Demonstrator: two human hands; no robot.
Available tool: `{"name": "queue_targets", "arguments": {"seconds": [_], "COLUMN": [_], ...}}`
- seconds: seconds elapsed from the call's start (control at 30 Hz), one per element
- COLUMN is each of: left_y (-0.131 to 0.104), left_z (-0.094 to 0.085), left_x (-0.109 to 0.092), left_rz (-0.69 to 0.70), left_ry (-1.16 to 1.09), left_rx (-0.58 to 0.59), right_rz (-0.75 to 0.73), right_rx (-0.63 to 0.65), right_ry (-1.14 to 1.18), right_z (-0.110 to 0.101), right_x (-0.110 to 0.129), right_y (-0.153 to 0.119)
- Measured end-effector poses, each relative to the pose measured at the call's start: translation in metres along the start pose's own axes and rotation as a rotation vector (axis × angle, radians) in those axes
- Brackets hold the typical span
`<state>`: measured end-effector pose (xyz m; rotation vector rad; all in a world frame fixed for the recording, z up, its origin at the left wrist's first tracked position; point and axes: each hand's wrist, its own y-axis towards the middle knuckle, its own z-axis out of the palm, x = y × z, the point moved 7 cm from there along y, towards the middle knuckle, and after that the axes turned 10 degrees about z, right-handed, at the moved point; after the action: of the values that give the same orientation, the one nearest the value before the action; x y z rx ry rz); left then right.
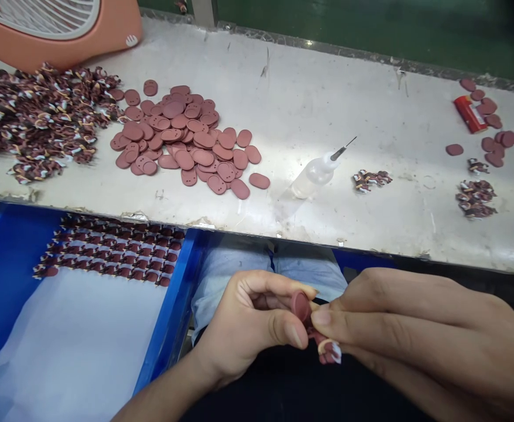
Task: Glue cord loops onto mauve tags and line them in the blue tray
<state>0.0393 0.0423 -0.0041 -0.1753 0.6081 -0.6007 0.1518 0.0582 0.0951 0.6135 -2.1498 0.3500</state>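
Over my lap, my left hand point(261, 328) is closed, with a reddish-brown oval base point(300, 306) between thumb and fingers. My right hand point(397, 328) pinches a small painted figurine point(328, 350) in brown, white and yellow. Base and figurine meet at the fingertips, but the fingers hide how they touch. Beyond the hands, on the worktop, a pile of the same oval bases point(203, 139) lies left of centre. A clear squeeze bottle with a needle tip point(316, 176) stands tilted to its right, and a few figurines point(371, 180) lie beside that.
A large heap of figurines point(41, 117) covers the worktop's left end, below an orange fan point(120, 29). At lower left, a blue tray point(151, 357) holds rows of figurines on bases over white paper point(81, 340). A red cylinder point(470, 114) lies at right among loose bases.
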Motion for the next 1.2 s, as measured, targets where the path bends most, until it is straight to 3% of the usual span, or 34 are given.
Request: {"name": "queue_targets", "arguments": {"seconds": [0.13,0.5,0.9,1.0,1.2], "left_y": [0.003,0.015,0.019,0.021,0.019], "left_z": [-0.007,-0.031,-0.025,-0.025,-0.035], "left_x": [0.000,0.013,0.013,0.014,0.016], "left_rz": [0.038,-0.023,-0.052,-0.073,-0.066], "left_ry": [0.031,0.053,-0.018,-0.082,-0.093], "left_rx": [-0.072,-0.220,-0.079,-0.020,-0.010], "right_rz": [-0.070,-0.036,0.007,0.004,0.003], "right_rx": [0.035,-0.002,0.072,0.027,-0.066], "right_ry": [-0.028,0.085,0.076,0.049,0.072], "right_z": [-0.002,0.003,0.003,-0.001,0.000], "right_x": [-0.003,-0.027,-0.028,-0.025,-0.029], "right_y": [0.004,0.022,0.028,0.026,0.028]}}
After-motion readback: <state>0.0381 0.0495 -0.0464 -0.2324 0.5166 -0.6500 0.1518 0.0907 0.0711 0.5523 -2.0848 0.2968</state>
